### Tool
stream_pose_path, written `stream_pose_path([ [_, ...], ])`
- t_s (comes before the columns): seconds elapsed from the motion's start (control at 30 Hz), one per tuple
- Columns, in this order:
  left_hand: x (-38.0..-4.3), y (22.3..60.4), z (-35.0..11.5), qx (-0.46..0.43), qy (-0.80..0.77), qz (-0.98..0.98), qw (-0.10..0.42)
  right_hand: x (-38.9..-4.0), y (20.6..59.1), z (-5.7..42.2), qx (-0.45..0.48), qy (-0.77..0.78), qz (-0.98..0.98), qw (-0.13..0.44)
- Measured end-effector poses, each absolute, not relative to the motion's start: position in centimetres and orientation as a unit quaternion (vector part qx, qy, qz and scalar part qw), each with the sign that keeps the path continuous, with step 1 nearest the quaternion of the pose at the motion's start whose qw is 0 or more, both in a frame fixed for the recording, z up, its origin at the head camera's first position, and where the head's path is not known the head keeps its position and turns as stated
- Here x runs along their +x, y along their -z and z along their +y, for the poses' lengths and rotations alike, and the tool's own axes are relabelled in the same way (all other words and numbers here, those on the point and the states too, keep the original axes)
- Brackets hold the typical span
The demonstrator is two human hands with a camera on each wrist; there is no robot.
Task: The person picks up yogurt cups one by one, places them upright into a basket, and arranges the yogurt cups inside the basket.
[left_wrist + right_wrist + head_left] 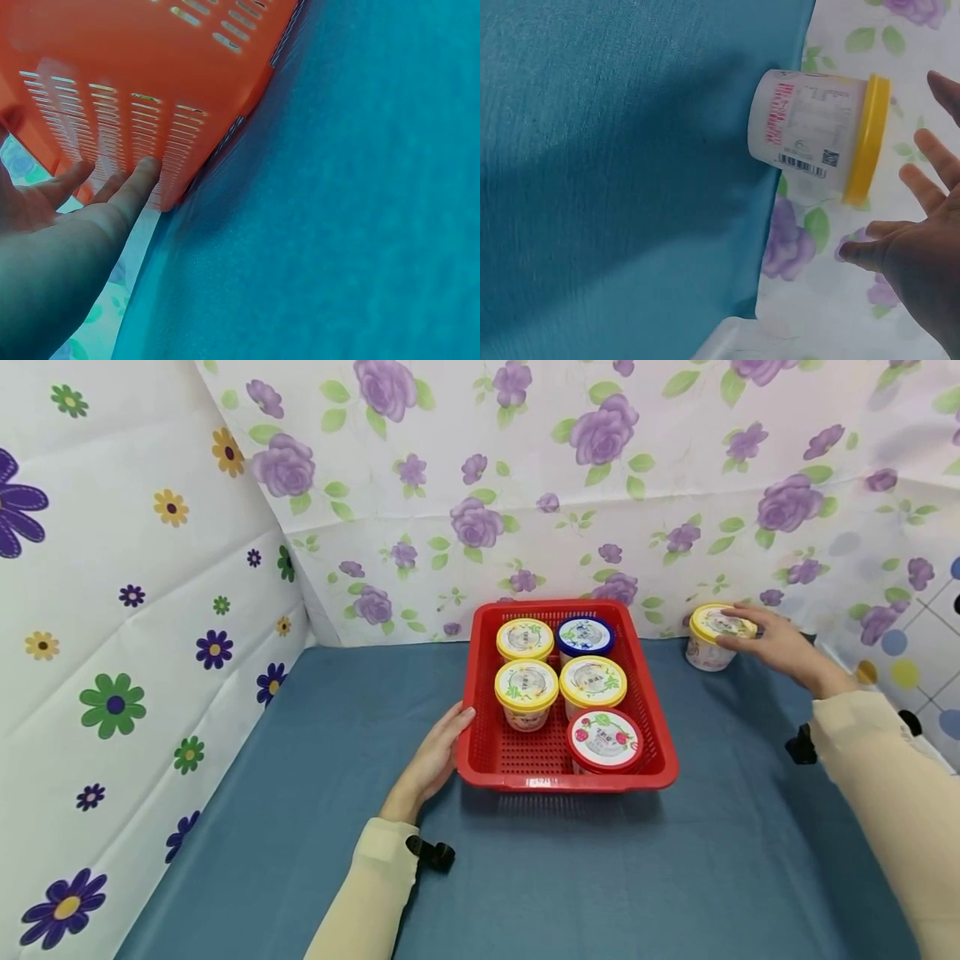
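Observation:
In the head view my left hand (431,756) is at the left side of a red plastic basket (480,643). In the left wrist view its extended fingers (135,187) touch the basket's slotted outer wall. My right hand (783,647) hovers at a yellow-lidded paper tub (708,653) standing upright at the table's back right. The right wrist view shows those fingers (922,187) spread, with a gap between them and the lid. Inside the basket sit several similar tubs: yellow-lidded ones (527,685), a blue-lidded one (585,635) and a red-lidded one (604,739).
A blue cloth (540,877) covers the table. Behind it hangs a white curtain with purple roses (480,522), and a flower-printed sheet (150,635) runs along the left. A dotted, tiled-pattern surface (926,652) borders the right.

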State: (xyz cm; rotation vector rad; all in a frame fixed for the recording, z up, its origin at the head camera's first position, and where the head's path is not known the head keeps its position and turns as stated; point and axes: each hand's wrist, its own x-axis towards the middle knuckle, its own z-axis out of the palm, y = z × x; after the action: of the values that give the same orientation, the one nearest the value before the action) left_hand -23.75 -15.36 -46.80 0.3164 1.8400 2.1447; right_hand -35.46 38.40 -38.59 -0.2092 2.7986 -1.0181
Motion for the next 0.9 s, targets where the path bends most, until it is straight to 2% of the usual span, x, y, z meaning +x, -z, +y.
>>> stream_pose_path([
  [0.37,-23.8,46.7,-15.6,0.105,-0.744,0.643,0.151,-36.6,39.9,38.5,-0.058,0.353,0.931,0.077],
  [0.9,-23.7,46.7,-15.4,0.101,-0.740,0.648,0.146,-36.9,41.4,38.7,-0.049,0.395,0.916,0.046],
])
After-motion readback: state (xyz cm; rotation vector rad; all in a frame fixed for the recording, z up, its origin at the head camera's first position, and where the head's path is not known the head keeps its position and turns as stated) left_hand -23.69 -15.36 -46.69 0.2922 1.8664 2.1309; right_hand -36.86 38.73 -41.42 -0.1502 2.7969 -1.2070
